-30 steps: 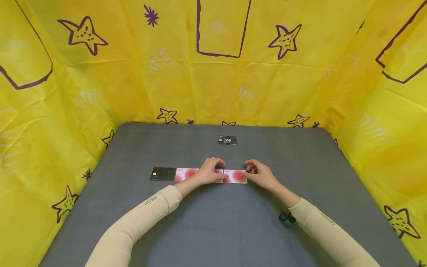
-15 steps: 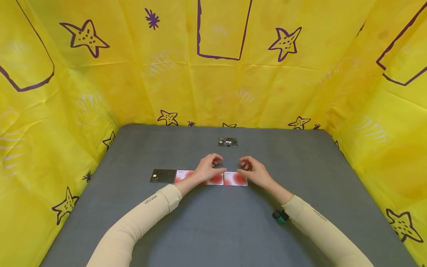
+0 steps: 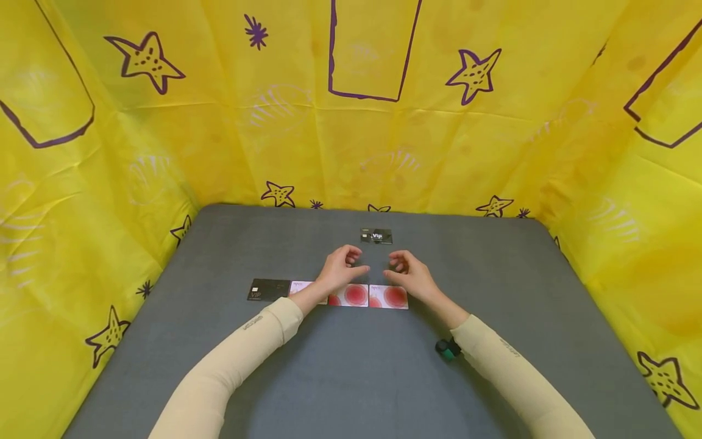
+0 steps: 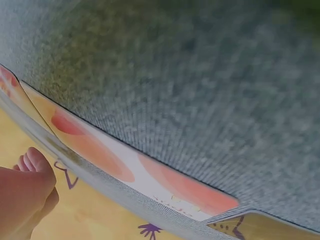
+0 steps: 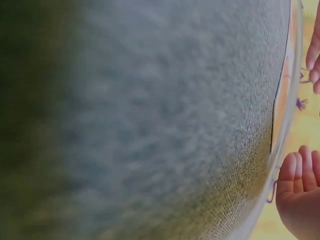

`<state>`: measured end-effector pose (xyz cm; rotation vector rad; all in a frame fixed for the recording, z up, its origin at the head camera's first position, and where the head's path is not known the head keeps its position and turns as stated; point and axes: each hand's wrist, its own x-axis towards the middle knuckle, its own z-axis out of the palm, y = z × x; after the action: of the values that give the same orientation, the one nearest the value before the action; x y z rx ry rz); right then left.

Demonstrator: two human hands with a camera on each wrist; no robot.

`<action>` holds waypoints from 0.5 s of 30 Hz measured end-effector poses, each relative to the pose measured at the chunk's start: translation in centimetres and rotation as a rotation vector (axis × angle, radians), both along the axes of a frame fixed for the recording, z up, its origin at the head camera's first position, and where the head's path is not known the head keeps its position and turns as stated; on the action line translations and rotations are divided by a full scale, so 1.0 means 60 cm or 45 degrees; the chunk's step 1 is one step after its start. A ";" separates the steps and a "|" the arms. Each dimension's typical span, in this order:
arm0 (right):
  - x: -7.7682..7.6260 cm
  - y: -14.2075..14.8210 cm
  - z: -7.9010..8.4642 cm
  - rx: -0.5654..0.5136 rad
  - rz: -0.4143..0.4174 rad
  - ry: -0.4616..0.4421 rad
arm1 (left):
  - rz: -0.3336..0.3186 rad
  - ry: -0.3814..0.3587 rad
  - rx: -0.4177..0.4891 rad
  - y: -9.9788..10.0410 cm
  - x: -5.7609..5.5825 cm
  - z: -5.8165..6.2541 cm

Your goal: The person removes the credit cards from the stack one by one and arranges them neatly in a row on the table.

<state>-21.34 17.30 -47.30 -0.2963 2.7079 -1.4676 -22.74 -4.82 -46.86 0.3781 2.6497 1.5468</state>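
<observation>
A row of cards lies on the grey table: a black VIP card (image 3: 268, 290) at the left end, then three pink-and-white cards with red circles. My left hand (image 3: 341, 271) is just beyond the middle pink card (image 3: 351, 296), its forearm covering part of the left pink card (image 3: 298, 286). Over the far edge of the rightmost pink card (image 3: 389, 297) is my right hand (image 3: 414, 275). Both hands face each other with loosely bent fingers and nothing between them. Farther back, past the fingertips, lies another black Vip card (image 3: 376, 236).
Yellow cloth (image 3: 351, 152) with purple starfish drawings walls the grey table (image 3: 340, 378) at the back and both sides. A dark and green band (image 3: 447, 350) sits at my right wrist.
Both hands have left the pink cards and moved away from me, toward the far Vip card. The right hand has also shifted left. The row of cards stays put.
</observation>
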 end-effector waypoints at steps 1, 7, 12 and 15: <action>-0.004 -0.001 -0.002 -0.005 -0.007 0.006 | 0.011 0.001 0.007 0.001 -0.003 0.000; -0.025 -0.004 -0.008 -0.036 -0.060 0.009 | 0.082 -0.017 0.036 0.004 -0.019 0.001; -0.038 -0.008 -0.010 -0.026 -0.082 -0.008 | 0.137 -0.024 0.032 0.007 -0.031 -0.001; -0.046 -0.010 -0.011 -0.010 -0.088 -0.008 | 0.165 -0.031 0.040 0.009 -0.036 -0.001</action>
<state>-24.11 16.68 -47.95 -0.1999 2.7344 -1.4937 -24.89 -4.30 -46.94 0.1904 2.6829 1.6184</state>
